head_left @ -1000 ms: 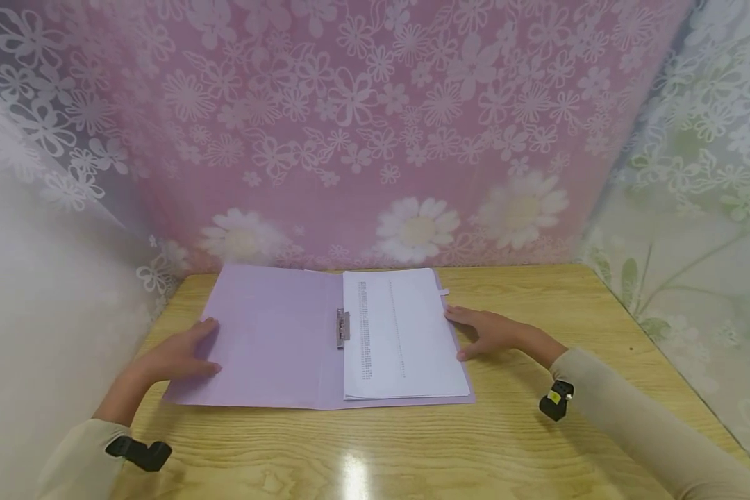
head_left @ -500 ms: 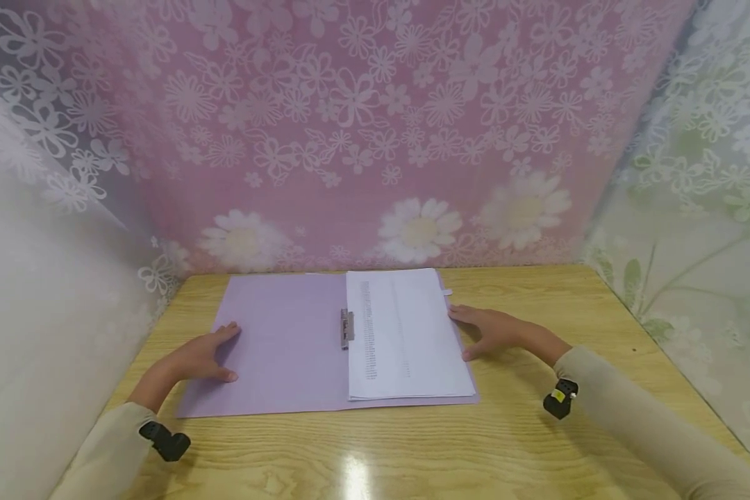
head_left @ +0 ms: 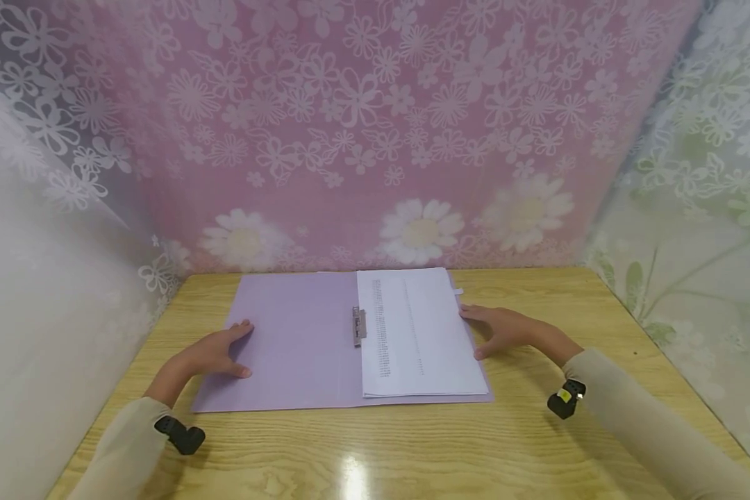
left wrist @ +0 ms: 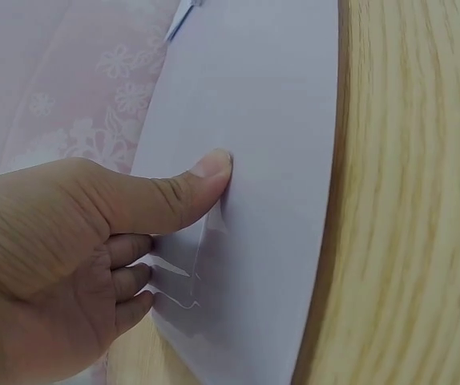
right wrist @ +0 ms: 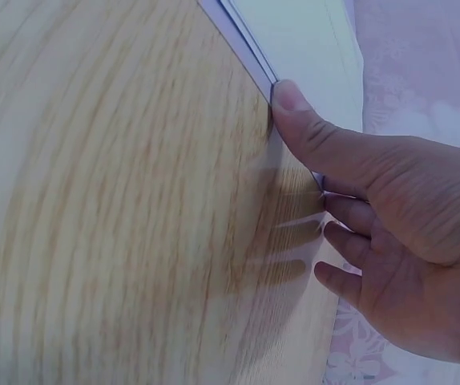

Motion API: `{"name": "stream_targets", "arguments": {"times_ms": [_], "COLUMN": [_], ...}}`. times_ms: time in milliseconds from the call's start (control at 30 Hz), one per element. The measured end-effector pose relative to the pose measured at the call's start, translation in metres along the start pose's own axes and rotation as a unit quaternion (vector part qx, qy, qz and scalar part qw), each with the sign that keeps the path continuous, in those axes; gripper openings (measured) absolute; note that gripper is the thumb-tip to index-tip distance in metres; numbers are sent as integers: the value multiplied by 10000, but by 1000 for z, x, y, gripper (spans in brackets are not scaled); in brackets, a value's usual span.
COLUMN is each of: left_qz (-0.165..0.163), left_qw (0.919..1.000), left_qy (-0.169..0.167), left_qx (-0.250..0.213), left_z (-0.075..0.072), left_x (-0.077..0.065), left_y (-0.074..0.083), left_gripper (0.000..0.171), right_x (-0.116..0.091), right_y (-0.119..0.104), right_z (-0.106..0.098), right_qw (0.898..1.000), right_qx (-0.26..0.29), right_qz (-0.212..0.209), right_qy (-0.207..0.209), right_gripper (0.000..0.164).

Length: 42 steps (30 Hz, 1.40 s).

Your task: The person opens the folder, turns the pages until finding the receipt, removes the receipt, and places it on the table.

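Note:
A lilac ring-clip folder (head_left: 294,333) lies opened flat on the wooden table in the head view. Its metal clip (head_left: 359,326) sits near the spine, beside a stack of printed white paper sheets (head_left: 425,333) on the right half. My left hand (head_left: 215,357) rests on the left cover near its outer edge, thumb (left wrist: 206,172) spread apart from the fingers. At the opposite side, my right hand (head_left: 506,331) touches the folder's right edge with thumb and fingertips. In the right wrist view the thumb (right wrist: 294,100) meets the edge beside the sheets.
A small white tab (head_left: 457,292) sticks out at the folder's upper right. Behind the table (head_left: 300,458) hangs a pink floral cloth (head_left: 325,139), close to the folder's far edge. Pale patterned cloths border the left and right sides.
The left cover, slightly raised at first, has come down flat. The folder has slid a little to the right, with both hands moving along; the left hand has travelled farther.

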<state>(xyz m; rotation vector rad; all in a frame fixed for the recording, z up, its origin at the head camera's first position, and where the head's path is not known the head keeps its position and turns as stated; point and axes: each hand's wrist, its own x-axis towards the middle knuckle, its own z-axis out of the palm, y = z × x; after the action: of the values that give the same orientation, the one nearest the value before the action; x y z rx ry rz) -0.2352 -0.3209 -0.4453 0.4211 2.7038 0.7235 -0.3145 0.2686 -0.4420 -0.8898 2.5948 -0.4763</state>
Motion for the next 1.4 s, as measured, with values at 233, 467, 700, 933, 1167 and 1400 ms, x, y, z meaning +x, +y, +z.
{"name": "stream_targets", "arguments": {"times_ms": [233,467,700,933,1167,1400], "left_qz": [43,9,-31,109,523,1020], "left_qw": [9999,9994,9998,9994,9952,9892], "left_qy": [-56,-317,-171,234,818,1035], "left_qx": [-121,-140,52,225,130,204], "left_z": [-2,-11,-10,-3,12,49], "left_x": [1,-1,3,20,43,62], "left_y": [-1,5,20,41,69,122], "left_gripper": [108,105,97,90,82,89], "right_x": [0,2,3,11,27,50], "right_y": [3,7,2,-3,-6,-2], "right_z": [0,1,-1,-9,-20,-27], "right_qw": [10000,9998,9998,9996,9979,9897], "right_qx": [71,42,62,-99,218,742], "right_qz": [-19,-128,-118,-150,163,121], "right_qy": [59,132,148,229,582,1215], "right_gripper": [100,103,104,100,92,77]}}
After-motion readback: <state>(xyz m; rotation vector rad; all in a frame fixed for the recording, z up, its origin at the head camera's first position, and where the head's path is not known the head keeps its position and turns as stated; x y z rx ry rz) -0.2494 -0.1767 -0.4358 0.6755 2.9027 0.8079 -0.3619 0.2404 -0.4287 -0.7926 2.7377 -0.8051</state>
